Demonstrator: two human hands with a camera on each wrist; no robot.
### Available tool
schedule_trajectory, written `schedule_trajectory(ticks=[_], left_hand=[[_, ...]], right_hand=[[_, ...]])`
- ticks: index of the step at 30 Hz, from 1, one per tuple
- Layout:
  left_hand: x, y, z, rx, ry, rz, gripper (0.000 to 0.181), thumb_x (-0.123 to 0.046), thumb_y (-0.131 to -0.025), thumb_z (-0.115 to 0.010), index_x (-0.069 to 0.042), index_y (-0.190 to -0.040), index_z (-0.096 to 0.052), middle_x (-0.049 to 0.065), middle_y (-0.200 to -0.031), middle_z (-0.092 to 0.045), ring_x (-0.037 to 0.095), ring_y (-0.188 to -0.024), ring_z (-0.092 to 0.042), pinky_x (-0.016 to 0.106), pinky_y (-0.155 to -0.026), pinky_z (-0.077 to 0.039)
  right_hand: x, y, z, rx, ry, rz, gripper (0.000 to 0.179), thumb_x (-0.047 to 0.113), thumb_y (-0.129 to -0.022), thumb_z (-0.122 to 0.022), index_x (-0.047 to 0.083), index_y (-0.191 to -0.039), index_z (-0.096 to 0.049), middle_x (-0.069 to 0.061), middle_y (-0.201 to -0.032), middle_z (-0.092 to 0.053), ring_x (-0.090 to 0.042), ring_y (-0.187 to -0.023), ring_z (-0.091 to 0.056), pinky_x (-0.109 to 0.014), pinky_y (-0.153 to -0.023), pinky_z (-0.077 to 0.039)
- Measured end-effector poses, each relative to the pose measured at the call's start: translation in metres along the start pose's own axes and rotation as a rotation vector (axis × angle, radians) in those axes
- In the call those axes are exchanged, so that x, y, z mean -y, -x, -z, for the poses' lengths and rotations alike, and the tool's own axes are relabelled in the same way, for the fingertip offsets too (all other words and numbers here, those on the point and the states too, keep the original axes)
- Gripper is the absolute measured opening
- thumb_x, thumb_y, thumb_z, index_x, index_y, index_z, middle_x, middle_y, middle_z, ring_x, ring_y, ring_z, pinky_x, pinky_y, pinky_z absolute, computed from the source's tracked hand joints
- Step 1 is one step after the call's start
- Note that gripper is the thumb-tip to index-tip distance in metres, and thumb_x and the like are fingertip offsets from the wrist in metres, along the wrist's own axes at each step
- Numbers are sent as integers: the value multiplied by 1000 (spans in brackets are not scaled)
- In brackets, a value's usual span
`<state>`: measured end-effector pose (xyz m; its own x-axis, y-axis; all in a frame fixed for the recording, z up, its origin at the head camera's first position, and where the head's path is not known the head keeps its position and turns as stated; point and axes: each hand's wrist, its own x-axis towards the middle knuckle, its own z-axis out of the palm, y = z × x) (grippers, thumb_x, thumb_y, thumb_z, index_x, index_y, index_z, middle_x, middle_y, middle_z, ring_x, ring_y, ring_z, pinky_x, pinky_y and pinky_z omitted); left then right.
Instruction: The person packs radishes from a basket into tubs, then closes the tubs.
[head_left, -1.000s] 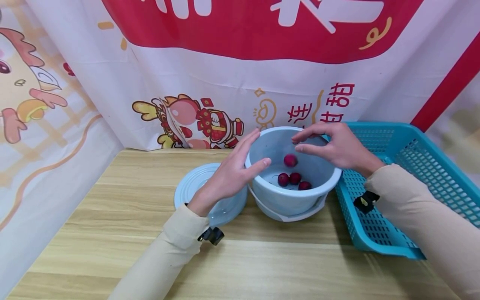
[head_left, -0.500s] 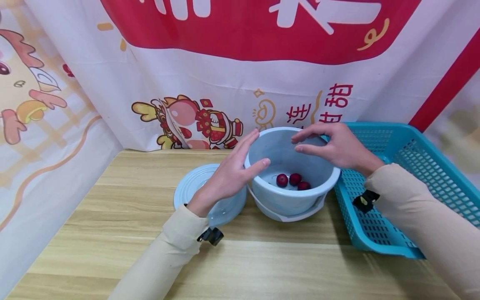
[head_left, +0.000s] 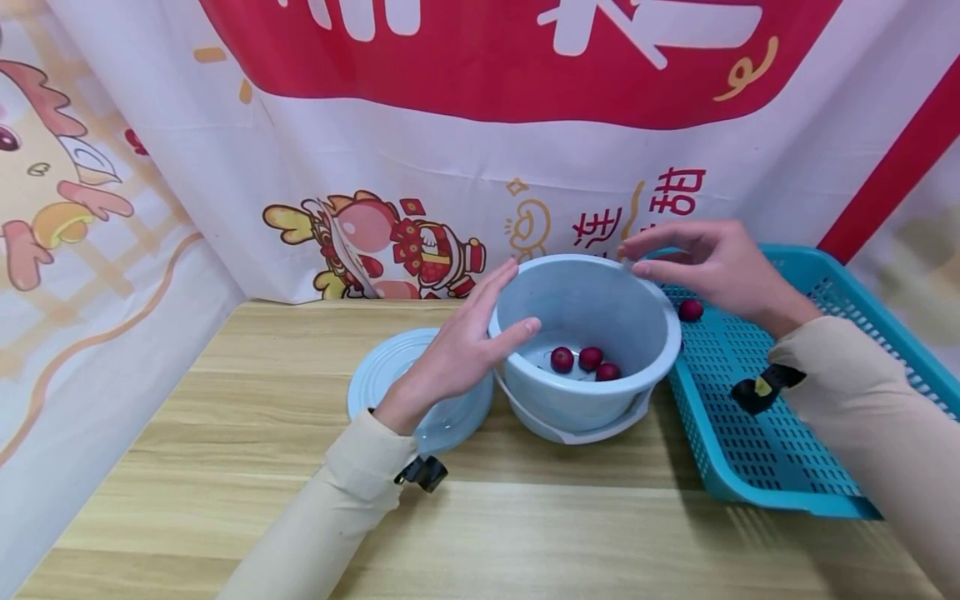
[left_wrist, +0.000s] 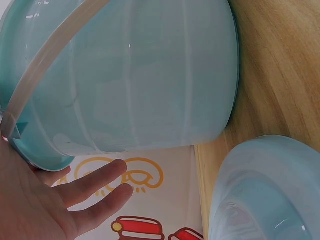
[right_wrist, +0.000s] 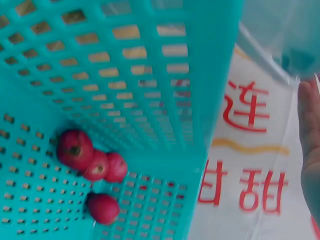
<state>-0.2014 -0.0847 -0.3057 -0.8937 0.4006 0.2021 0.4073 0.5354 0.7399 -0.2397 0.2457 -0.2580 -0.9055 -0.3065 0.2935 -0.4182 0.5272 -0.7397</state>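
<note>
A light-blue bucket stands upright on the table, with 3 small round red radishes on its floor. My left hand rests at its left rim, thumb reaching over the edge and the other fingers extended outside. In the left wrist view these fingers are spread beside the bucket wall. Over the right rim hovers my right hand, fingers loosely bent, with nothing visible held. The teal basket lies below it, holding several red radishes in one corner.
A round light-blue lid lies on the wooden table, left of the bucket and partly under my left arm. Behind the table hangs a white and red printed cloth. The basket stands close against the bucket's right side.
A radish seen in mid-air inside the bucket one second ago is no longer airborne. My right hand has shifted right toward the basket, exposing a radish there. My left hand stays put.
</note>
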Motion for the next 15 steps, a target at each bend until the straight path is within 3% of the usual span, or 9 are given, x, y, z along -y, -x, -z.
schedule_trajectory(ticks=[8,15], left_hand=[[0,0,1,4,0,2,83,-62,-101,-55,-33,-171,-20,-14,-179,-14,19,-165,-22,67,-129,-26],[-1,1,1,4,-2,6,83,-63,-100,-55,-35,-170,-20,-16,-178,-14,19,-165,-22,67,-128,-26]], right_hand=[[-37,6,31,-31,14,-160,57,36,-96,-79,27,-150,-62,7,-145,-65,-10,-128,-58,-21,-82,-63],[-73,9,50,-41,45,-286,64,44,-96,-76,27,-154,-57,9,-146,-63,-5,-122,-57,-19,-81,-61]])
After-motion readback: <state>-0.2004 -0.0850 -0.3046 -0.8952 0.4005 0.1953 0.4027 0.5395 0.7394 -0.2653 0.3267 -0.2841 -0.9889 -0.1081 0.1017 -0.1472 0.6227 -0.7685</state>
